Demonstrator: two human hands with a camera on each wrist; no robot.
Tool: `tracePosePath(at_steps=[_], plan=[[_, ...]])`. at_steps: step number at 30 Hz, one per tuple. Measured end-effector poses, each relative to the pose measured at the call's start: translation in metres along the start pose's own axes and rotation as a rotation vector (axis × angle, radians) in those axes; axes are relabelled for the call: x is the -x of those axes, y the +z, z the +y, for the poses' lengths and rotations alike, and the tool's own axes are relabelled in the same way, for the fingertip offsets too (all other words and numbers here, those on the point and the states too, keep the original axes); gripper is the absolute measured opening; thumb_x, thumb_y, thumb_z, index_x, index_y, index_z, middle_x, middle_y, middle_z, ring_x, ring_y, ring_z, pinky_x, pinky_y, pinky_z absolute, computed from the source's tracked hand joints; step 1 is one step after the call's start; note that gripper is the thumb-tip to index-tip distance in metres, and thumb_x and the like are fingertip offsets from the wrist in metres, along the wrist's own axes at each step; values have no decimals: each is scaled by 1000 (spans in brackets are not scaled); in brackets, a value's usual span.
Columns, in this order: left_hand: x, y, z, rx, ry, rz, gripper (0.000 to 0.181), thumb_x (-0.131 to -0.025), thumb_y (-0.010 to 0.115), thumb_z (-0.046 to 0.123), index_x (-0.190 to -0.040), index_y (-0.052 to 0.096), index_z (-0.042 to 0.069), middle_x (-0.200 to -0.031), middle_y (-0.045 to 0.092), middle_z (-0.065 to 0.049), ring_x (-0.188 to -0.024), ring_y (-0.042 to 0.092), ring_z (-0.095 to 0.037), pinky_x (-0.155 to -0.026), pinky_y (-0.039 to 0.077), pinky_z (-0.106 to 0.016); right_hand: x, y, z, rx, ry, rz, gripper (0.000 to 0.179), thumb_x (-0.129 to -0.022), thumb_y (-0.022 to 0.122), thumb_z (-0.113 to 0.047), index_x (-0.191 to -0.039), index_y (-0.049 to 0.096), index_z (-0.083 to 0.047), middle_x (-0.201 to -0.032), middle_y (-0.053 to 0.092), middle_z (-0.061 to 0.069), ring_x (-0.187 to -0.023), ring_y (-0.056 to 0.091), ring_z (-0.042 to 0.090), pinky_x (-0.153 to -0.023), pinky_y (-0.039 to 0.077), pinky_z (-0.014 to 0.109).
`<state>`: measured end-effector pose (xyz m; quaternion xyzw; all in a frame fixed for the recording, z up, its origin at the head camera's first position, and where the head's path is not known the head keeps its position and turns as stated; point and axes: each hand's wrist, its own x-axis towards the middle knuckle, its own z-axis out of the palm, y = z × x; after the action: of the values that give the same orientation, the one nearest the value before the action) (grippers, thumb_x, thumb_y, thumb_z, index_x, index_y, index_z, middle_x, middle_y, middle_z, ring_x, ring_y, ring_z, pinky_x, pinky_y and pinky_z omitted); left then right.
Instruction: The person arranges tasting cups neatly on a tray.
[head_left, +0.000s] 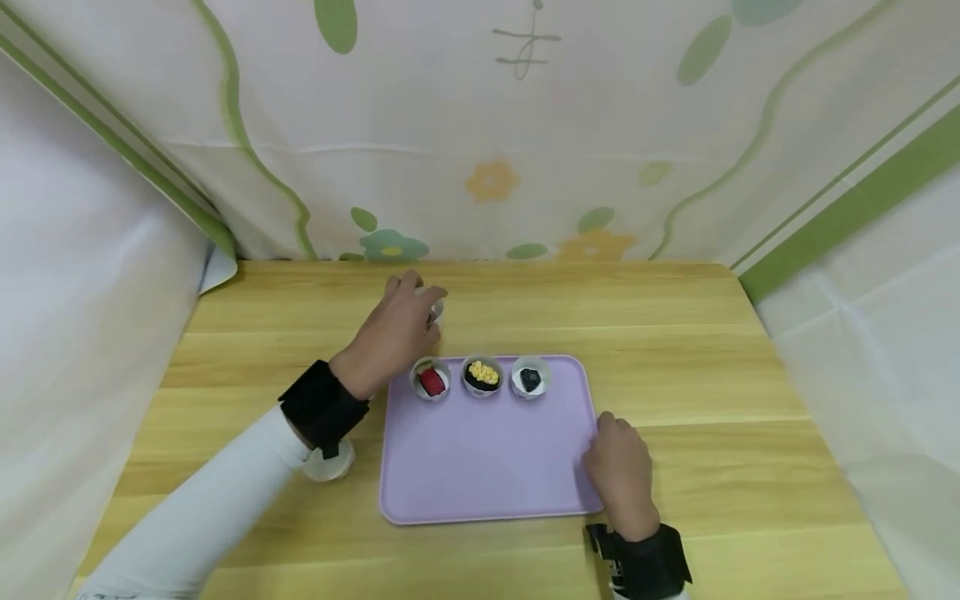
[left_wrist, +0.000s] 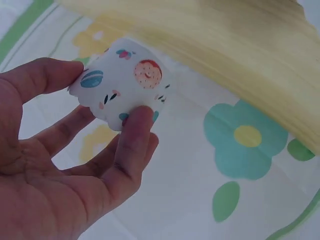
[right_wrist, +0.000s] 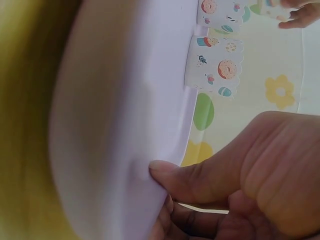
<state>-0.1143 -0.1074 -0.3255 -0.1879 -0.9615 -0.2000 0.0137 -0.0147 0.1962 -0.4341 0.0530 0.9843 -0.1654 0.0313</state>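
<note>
My left hand (head_left: 393, 333) is raised past the far left corner of a lilac tray (head_left: 487, 467). Between thumb and fingers it pinches a white paper baking cup (left_wrist: 125, 82) printed with donuts and cupcakes; the cup's contents are hidden. Along the tray's far edge stand three similar cups: one with red and green pieces (head_left: 431, 381), one with yellow bits on a dark base (head_left: 482, 377), and one with a dark blue topping on white (head_left: 530, 378). The tray's right rim is gripped by my right hand (head_left: 622, 471), its thumb on top and fingers below.
Another white cup (head_left: 330, 465) sits left of the tray, partly covered by my left wrist. The wooden table (head_left: 712, 467) meets a flowered cloth curtain (head_left: 480, 108) at the back, with white cloth on both sides.
</note>
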Motion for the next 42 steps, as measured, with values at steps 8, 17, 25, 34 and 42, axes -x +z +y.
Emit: tracePosePath(at_steps=[8, 17, 25, 34, 42], plan=[[36, -6, 21, -37, 88, 20, 41, -86, 62, 9, -126, 62, 1, -117, 52, -22, -98, 44, -33, -65, 48, -28, 2, -3, 1, -6, 0, 2, 10, -81, 56, 4, -87, 62, 9, -68, 55, 16, -57, 55, 27, -46, 48, 42], [61, -7, 33, -49, 73, 3, 40, -84, 67, 11, -124, 66, 6, -116, 53, -17, -98, 44, -29, -64, 49, -26, 1, -1, 1, -15, 14, -6, 9, -80, 57, 3, -87, 61, 8, -69, 55, 16, -57, 54, 28, -46, 48, 42], [88, 18, 40, -10, 69, -20, 42, -80, 70, 13, -122, 68, 10, -117, 53, -15, -97, 47, -24, -62, 48, -24, -1, 1, 2, -15, 15, -2, 9, -80, 57, 3, -87, 61, 8, -69, 55, 17, -58, 54, 28, -47, 48, 43], [107, 50, 47, -22, 73, -76, 38, -79, 72, 16, -116, 69, 11, -112, 53, -15, -95, 45, -23, -62, 50, -25, -2, 1, 2, -21, 26, -11, 12, -79, 60, 3, -90, 61, 8, -72, 57, 17, -59, 56, 28, -47, 49, 43], [111, 64, 38, -93, 70, -30, 35, -80, 70, 16, -114, 68, 7, -115, 53, -21, -91, 46, -26, -63, 49, -29, -1, 3, 2, -16, 32, 0, 15, -79, 60, 3, -93, 62, 9, -73, 58, 18, -62, 57, 30, -50, 50, 44]])
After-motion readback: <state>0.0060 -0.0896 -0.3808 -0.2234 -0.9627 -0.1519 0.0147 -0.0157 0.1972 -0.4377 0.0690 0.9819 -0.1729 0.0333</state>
